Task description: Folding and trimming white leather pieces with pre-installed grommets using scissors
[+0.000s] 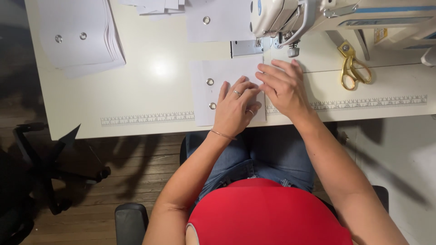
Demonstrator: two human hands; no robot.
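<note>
From the left I see a stack of white sheets (81, 38) lying well apart. My left hand (236, 111) presses flat, fingers spread, on the white piece with two eyelets (210, 93); my right hand (284, 88) lies flat on its right edge, nearer the sewing machine (290, 18). The piece runs lengthwise toward the needle, straight ahead. Gold scissors (352, 68) sit rightward on the white table (154, 72); wood floor below.

Small yellow label (380, 34) on the sewing machine's (290, 13) body, beside a blue stripe
</note>
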